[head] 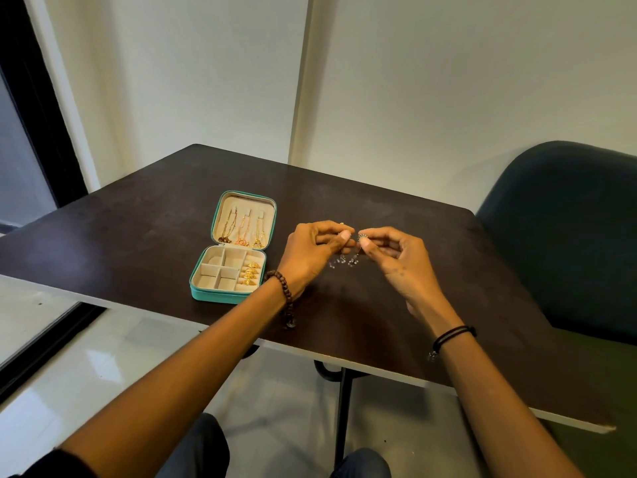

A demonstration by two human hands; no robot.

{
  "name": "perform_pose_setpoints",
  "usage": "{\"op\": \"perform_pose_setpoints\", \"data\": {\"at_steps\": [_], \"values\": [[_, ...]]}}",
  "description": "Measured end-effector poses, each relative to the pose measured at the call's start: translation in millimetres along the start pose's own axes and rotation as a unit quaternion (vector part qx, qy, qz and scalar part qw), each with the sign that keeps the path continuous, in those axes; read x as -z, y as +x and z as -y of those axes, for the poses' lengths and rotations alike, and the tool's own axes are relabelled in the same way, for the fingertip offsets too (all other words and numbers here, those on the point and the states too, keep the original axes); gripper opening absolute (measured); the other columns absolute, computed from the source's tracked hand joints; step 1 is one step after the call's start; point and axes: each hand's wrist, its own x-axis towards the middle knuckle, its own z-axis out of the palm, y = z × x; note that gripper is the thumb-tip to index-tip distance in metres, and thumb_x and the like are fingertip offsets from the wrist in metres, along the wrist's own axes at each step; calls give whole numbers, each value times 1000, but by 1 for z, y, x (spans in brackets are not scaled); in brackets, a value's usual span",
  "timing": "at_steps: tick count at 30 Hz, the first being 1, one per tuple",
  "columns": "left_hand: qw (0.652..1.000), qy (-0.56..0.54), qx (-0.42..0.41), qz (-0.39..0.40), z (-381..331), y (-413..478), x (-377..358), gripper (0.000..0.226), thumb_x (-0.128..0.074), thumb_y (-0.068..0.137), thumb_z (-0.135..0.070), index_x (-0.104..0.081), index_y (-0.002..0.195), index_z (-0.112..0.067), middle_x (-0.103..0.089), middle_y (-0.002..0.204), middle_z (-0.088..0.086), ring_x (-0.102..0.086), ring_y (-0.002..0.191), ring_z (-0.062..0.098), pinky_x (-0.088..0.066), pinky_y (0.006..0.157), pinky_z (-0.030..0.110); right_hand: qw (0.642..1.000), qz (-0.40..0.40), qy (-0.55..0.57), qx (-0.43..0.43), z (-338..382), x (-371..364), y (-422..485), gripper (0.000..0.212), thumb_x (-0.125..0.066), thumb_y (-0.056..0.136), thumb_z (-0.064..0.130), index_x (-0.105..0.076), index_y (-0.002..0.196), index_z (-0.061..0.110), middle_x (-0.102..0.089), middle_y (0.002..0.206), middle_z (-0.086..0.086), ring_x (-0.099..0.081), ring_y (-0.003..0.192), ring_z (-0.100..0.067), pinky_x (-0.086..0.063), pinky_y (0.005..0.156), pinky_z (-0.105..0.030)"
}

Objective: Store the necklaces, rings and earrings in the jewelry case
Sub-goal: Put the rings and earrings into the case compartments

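Table [138, 236]: dark brown, matte top with rounded corners and a thin light edge band along the near side. It is set at an angle to the view, with its far corner towards the wall.

Table leg [343, 408]: black, upright, under the near edge.

Chair [568, 236]: dark green, with a curved backrest, standing just beside the right side of the table.

Wall [448, 81]: plain, off-white, behind the table, with a vertical projecting strip [303, 81] near the centre.

Window frame [31, 115]: black, at far left.

Floor [69, 374]: light, glossy tiles, below the table on the near left.
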Motion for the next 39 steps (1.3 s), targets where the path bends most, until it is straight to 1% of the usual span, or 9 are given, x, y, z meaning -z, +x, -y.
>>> {"op": "perform_pose_setpoints", "data": {"at_steps": [5,10,16,20,22,25,28,34,39], "values": [[999,-34,19,-15,6,-15,-1,20,-70,89,-16,-73,107,-7,-77,88,9,-75,85,17,-57,81,24,1000,21,22,-10,-2,-3,-10,16,-73,91,21,-75,107,16,-78,93,1,-75,91,-12,-60,83,-28],[999,-2,43,-29,16,-30,-2,16,-69,90,-24,-74,103,-16,-77,86,1,-74,86,12,-56,91,33,997,42,55,-32,-8,-7,-21,16,-71,93,16,-75,107,10,-78,88,-4,-75,86,-15,-59,76,-24],[991,97,57,-65,21,-28,-4,13,-65,93,-26,-73,103,-23,-74,91,-5,-70,88,5,-55,86,23,996,58,33,-63,-17,-10,-17,14,-67,95,12,-75,107,12,-78,89,-2,-75,87,-15,-60,79,-25],[992,90,59,-70,22,-18,-5,12,-67,92,-28,-74,100,-22,-76,83,-5,-72,81,2,-57,87,27,994,51,36,-87,-20,-14,-10,12,-68,95,9,-74,105,9,-77,89,-7,-75,84,-15,-58,71,-19],[990,107,58,-68,24,-12,-5,15,-67,91,-33,-75,100,-24,-76,82,-8,-71,83,2,-56,88,27,994,43,29,-95,-23,-15,-6,11,-69,94,12,-75,103,12,-78,89,-6,-75,86,-14,-58,74,-21],[986,140,54,-73,26,-5,-6,16,-64,94,-33,-74,101,-22,-76,83,-9,-68,86,-3,-52,88,22,996,31,-25,-86,-32,-17,1,8,-72,92,20,-77,98,24,-78,87,5,-73,88,-5,-57,83,-25],[983,153,64,-75,27,3,-7,17,-63,95,-31,-73,102,-20,-76,87,-8,-67,89,-3,-48,86,19,995,21,-40,-87,-37,-18,8,7,-74,91,23,-77,96,26,-76,88,9,-70,88,0,-54,81,-22],[973,197,66,-101,32,14,-8,16,-66,92,-37,-75,100,-25,-73,87,-8,-68,87,6,-55,86,32,995,21,-54,-84,-44,-21,20,6,-73,92,23,-78,96,25,-75,90,9,-68,86,-1,-48,72,-19],[960,245,75,-113,33,19,-10,19,-66,92,-39,-75,101,-26,-74,90,-7,-67,90,9,-54,86,34,994,15,-71,-80,-47,-26,24,8,-74,91,23,-78,97,23,-75,90,9,-68,86,2,-47,72,-11]]}}
